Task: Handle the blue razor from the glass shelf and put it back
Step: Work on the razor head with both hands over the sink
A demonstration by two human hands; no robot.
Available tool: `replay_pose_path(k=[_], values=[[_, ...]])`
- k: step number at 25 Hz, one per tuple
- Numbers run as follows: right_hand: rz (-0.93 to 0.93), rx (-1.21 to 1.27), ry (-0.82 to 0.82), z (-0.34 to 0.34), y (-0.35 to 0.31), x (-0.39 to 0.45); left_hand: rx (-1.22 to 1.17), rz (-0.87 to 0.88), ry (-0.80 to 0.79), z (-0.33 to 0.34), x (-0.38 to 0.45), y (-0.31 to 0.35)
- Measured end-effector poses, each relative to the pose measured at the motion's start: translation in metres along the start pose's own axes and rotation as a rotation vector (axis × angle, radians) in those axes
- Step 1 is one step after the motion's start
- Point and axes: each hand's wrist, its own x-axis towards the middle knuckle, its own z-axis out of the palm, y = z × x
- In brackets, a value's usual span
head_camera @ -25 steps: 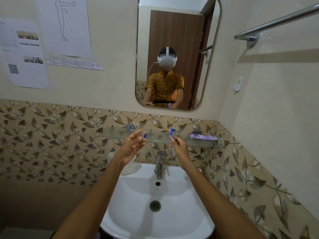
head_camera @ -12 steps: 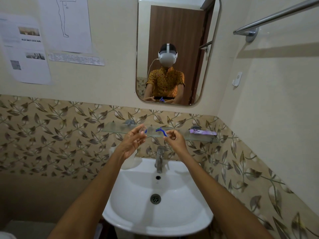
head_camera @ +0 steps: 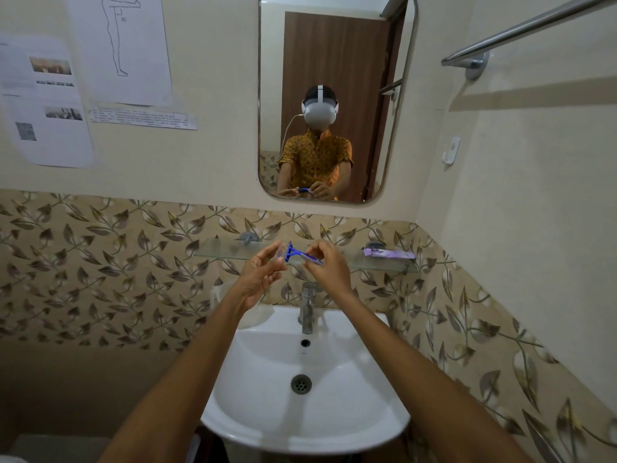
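Observation:
The blue razor (head_camera: 296, 254) lies almost level in the air, just in front of the glass shelf (head_camera: 220, 251) and above the faucet. My right hand (head_camera: 329, 266) pinches its handle end. My left hand (head_camera: 263, 273) pinches a small clear cap (head_camera: 279, 253) against the razor's head, so both hands meet at the razor. The mirror (head_camera: 334, 45) reflects the same two-handed hold.
A purple tube (head_camera: 389, 253) lies on the shelf's right end. Below the hands are the chrome faucet (head_camera: 307, 305) and the white sink (head_camera: 300, 426). A white cup (head_camera: 218, 292) stands at the sink's left. A towel bar (head_camera: 534, 26) and a wall hook (head_camera: 451, 150) are on the right wall.
The razor stood upright in my right hand, then tipped level with its head pointing left. My hands have come together, and the head now meets the cap in my left fingers.

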Motion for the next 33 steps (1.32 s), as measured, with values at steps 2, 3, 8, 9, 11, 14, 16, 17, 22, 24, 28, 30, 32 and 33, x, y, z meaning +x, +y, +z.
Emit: replay_pose_path(k=[2,3,8,9,11,14,16,17,22,24,28,30,32,33], values=[[-0.047,-0.072,0.047,0.005,-0.006,-0.002,-0.008,0.013,0.009,0.005,0.000,-0.001],[-0.067,-0.079,0.057,0.007,-0.008,-0.002,-0.004,0.018,0.011,0.007,0.000,0.000],[-0.078,0.054,0.038,0.011,-0.009,-0.004,0.020,0.047,0.034,0.011,0.000,0.004],[-0.072,0.096,0.022,0.012,-0.009,-0.005,0.027,0.050,0.039,0.010,0.000,0.005],[-0.057,0.147,0.000,0.013,-0.008,-0.005,0.038,0.055,0.039,0.009,-0.001,0.006],[-0.025,0.198,-0.075,0.009,-0.006,0.000,0.047,0.061,0.025,0.007,-0.004,0.004],[-0.010,0.195,-0.142,0.006,-0.005,0.004,0.058,0.050,0.022,0.005,-0.005,0.003],[-0.009,0.178,-0.164,0.005,-0.005,0.006,0.069,0.045,0.022,0.003,-0.005,0.002],[0.007,0.168,-0.204,0.005,-0.005,0.006,0.110,0.032,-0.007,-0.003,-0.005,0.003],[0.012,0.182,-0.235,0.002,-0.003,0.005,0.144,0.022,-0.049,-0.003,-0.006,0.005],[0.015,0.227,-0.250,-0.001,-0.004,0.008,0.136,0.023,-0.064,-0.004,-0.002,0.007],[0.021,0.221,-0.253,0.000,-0.002,0.008,0.174,0.022,-0.058,-0.005,0.000,0.006],[0.021,0.195,-0.231,0.002,0.001,0.008,0.211,0.024,-0.032,-0.005,0.003,0.004],[0.020,0.185,-0.220,0.003,0.003,0.008,0.224,0.033,0.005,-0.004,0.004,0.002]])
